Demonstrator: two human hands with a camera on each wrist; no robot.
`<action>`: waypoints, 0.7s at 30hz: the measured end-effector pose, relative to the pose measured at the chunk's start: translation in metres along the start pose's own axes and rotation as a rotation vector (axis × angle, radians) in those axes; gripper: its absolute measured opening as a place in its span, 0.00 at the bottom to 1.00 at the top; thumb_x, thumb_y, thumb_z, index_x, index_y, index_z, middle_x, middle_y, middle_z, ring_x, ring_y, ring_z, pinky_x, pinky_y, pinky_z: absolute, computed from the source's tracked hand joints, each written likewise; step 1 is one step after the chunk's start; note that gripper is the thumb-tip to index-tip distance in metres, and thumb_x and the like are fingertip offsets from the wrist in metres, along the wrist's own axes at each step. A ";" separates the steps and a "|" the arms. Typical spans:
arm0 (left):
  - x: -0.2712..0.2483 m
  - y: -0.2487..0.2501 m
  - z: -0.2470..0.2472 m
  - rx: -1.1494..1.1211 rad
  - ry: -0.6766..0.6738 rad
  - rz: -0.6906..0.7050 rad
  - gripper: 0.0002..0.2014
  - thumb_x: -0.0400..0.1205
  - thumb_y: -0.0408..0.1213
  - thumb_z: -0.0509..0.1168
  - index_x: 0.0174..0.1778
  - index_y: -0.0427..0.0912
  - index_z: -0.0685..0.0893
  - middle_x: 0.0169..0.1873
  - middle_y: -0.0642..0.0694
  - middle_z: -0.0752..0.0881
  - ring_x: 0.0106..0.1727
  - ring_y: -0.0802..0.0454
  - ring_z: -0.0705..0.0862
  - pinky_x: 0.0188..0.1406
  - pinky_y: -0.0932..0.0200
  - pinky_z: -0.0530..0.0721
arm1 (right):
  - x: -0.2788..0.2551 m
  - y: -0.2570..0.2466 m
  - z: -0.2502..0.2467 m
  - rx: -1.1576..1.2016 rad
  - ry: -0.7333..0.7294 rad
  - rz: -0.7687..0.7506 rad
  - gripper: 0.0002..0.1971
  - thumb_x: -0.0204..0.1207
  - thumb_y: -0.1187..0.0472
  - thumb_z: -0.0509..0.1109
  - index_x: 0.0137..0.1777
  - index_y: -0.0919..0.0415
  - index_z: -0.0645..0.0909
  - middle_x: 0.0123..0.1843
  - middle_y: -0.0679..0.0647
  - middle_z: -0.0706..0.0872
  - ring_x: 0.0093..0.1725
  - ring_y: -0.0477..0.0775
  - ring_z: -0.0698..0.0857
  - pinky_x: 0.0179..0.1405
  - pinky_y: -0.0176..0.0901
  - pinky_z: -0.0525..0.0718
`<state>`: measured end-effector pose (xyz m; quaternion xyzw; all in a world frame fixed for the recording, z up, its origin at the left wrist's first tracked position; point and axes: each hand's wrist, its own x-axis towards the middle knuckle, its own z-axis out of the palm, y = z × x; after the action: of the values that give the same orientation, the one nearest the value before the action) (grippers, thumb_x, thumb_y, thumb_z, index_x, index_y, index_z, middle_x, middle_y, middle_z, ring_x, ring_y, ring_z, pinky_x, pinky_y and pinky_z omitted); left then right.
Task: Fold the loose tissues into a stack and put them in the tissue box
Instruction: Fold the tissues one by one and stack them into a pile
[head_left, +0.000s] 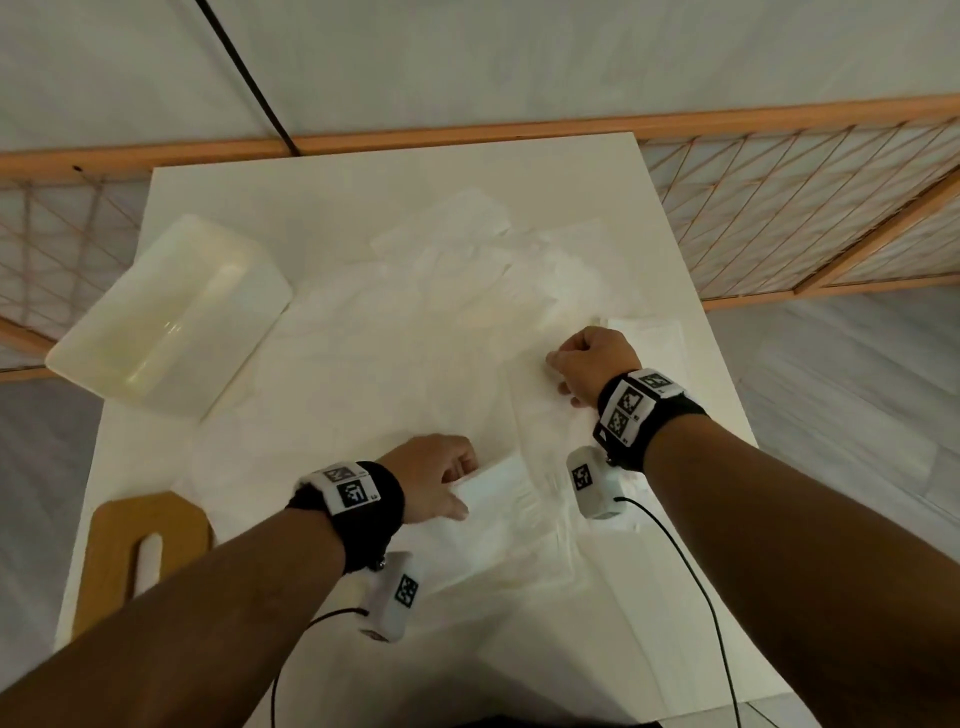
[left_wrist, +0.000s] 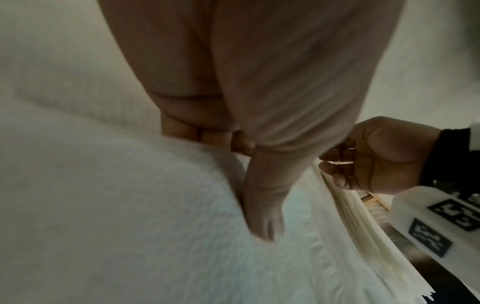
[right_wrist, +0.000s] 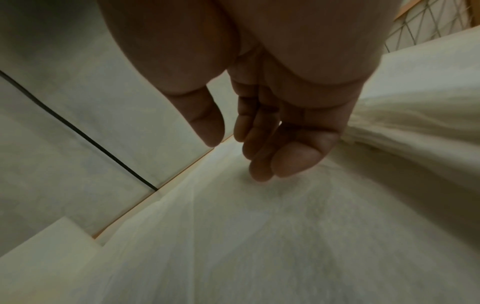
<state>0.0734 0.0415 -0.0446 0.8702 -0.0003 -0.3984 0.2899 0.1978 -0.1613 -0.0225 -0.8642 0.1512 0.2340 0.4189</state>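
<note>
Loose white tissues lie spread over the white table. My left hand pinches the raised edge of one tissue near the front; in the left wrist view the thumb lies on top of that tissue and the fingers sit under it. Further back on the right, my right hand hovers with loosely curled fingers whose tips touch the tissue sheet, nothing between thumb and fingers. The open white tissue box stands at the back left, with nothing in it.
The box's wooden lid with a slot lies at the front left corner. A folded tissue pile sits just behind the right hand. A wooden lattice frame and a black cable lie beyond the table.
</note>
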 end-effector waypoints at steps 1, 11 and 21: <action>0.001 -0.001 -0.002 0.007 0.020 0.000 0.18 0.77 0.39 0.80 0.59 0.50 0.83 0.46 0.57 0.83 0.43 0.59 0.81 0.37 0.65 0.72 | 0.001 0.000 -0.001 -0.007 -0.003 -0.001 0.05 0.79 0.58 0.75 0.46 0.58 0.83 0.41 0.59 0.92 0.44 0.63 0.94 0.44 0.62 0.94; -0.006 0.017 0.005 0.093 -0.144 0.169 0.04 0.86 0.38 0.70 0.55 0.49 0.85 0.46 0.55 0.86 0.47 0.54 0.84 0.46 0.58 0.79 | 0.006 0.007 0.005 -0.009 -0.026 -0.031 0.06 0.78 0.57 0.76 0.45 0.57 0.84 0.40 0.55 0.92 0.44 0.57 0.93 0.50 0.59 0.93; -0.010 0.019 0.040 0.257 0.038 0.041 0.22 0.77 0.53 0.77 0.61 0.52 0.76 0.55 0.54 0.81 0.55 0.50 0.80 0.50 0.54 0.76 | 0.005 0.012 0.003 -0.022 -0.092 -0.091 0.05 0.78 0.57 0.76 0.45 0.57 0.84 0.42 0.55 0.92 0.47 0.57 0.92 0.53 0.58 0.92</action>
<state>0.0435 0.0079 -0.0485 0.9075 -0.0637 -0.3724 0.1839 0.1958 -0.1668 -0.0345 -0.8630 0.0897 0.2560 0.4262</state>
